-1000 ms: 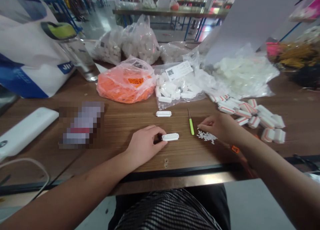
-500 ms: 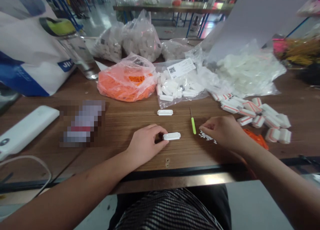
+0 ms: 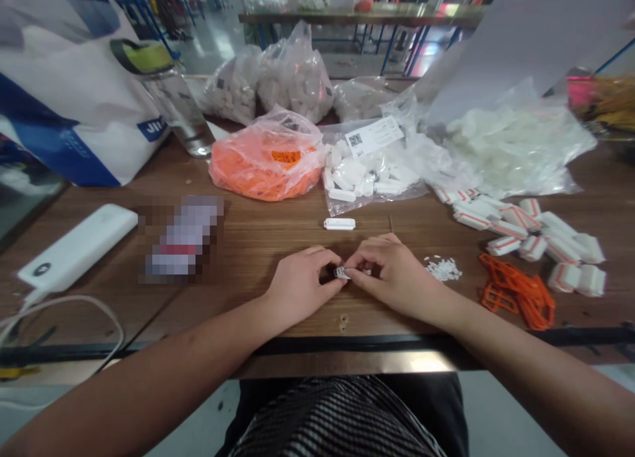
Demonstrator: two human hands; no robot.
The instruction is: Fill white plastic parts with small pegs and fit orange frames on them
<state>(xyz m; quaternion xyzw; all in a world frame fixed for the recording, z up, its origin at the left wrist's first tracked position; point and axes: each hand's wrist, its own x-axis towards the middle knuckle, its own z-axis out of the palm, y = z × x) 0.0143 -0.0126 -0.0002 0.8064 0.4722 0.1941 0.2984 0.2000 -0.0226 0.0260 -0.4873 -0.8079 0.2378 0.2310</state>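
My left hand (image 3: 300,284) pinches the left end of a white connector housing (image 3: 340,272) just above the table. From the other side my right hand (image 3: 399,272) meets it, fingertips pressed together at the housing and covering most of it. Whatever lies between the right fingertips is hidden. A second white housing (image 3: 340,224) rests on the wood behind both hands. The thin shaft of a screwdriver (image 3: 390,223) pokes out past my right hand, which hides its handle. To the right is a pile of tiny white plastic pieces (image 3: 444,269).
Orange plastic frames (image 3: 518,295) and stacked white housings with red-orange stripes (image 3: 530,229) lie at right. Bags of orange parts (image 3: 265,159) and white housings (image 3: 367,169) stand behind. A bottle (image 3: 178,110), a white power bank (image 3: 79,245) and a blurred-out phone (image 3: 183,235) are at left.
My right hand has moved left from the pile of tiny white pieces to the connector housing, uncovering the pile and the orange frames. The left hand keeps its pinch. The view has shifted slightly.
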